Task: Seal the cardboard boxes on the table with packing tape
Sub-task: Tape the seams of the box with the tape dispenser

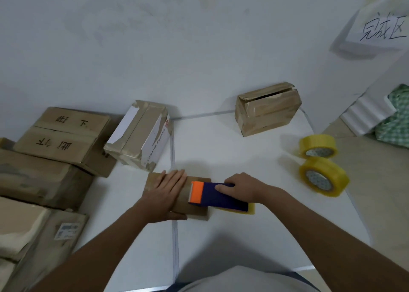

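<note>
- The left hand [168, 192] lies flat on the small box [177, 197] near the centre of the white counter [232, 236], fingers [177, 176] straight and together, pointing to 1 o'clock, thumb down the near side.
- The right hand [241, 187] grips the dispenser [215, 195], fingers curled round its blue body; the orange end rests on the box top, at 3 o'clock from the left hand. A yellow tape roll shows under the dispenser's right end.
- At 9 o'clock from the small box, a heap of boxes [39, 181] crowds the counter's left edge; the nearest ones are blurred.
- At 3 o'clock, two yellow tape rolls stand on edge near the right rim: the near roll [324, 176] and the far roll [318, 146], just beside each other.
- At 11 o'clock, a white-sided box [139, 134] sits tilted, patched with brown tape, beside a lettered box [64, 134] with handwriting on its flaps.
- At 1 o'clock, further back, the far box [267, 109] stands alone by the wall, its top flaps slightly open.
- At the upper right, a paper sign [382, 29] with handwritten characters hangs on the wall.
- At the right edge, green checked cloth [396, 119] lies beyond the counter.
</note>
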`<state>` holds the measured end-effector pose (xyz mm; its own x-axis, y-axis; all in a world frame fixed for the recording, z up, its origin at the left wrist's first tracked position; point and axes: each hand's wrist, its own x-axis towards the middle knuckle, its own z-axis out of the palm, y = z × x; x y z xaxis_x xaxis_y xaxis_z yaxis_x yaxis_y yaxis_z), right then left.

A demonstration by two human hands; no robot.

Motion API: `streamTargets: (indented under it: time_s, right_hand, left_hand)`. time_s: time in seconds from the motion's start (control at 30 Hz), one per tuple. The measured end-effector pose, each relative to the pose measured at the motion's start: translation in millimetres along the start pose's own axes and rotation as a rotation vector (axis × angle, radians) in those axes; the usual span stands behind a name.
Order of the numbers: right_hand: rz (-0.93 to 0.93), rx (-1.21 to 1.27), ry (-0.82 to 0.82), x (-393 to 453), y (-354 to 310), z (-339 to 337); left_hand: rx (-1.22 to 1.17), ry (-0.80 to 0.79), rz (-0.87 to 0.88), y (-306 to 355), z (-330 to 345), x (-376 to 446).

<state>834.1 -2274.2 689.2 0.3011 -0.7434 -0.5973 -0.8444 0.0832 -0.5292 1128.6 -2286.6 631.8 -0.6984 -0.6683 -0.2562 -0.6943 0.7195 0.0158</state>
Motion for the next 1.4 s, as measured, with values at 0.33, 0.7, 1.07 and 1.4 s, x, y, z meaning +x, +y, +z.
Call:
streamTargets:
  time_s: [0.33, 0.7, 1.07, 1.4]
  right_hand:
    - [0.008, 0.047, 0.070, -3.1, -1.4, 10.4]
    - [0.146, 0.043, 0.119, -46.1, 65.3, -17.0]
    - [0.158, 0.103, 0.022, -48.7, 66.6, -11.3]
    - [0.152, -0.054, 0.116, -46.8, 48.7, -3.8]
  left_hand:
    - [-0.102, 0.038, -0.053, 33.5, 3.3, 15.0]
    - [-0.122, 0.081, -0.053, 33.6, 9.4, 19.7]
    - [-0.368, -0.040, -0.362, 63.8, -18.3, 43.3]
    - [-0.226, 0.203, -0.412, 86.5, 9.1, 36.2]
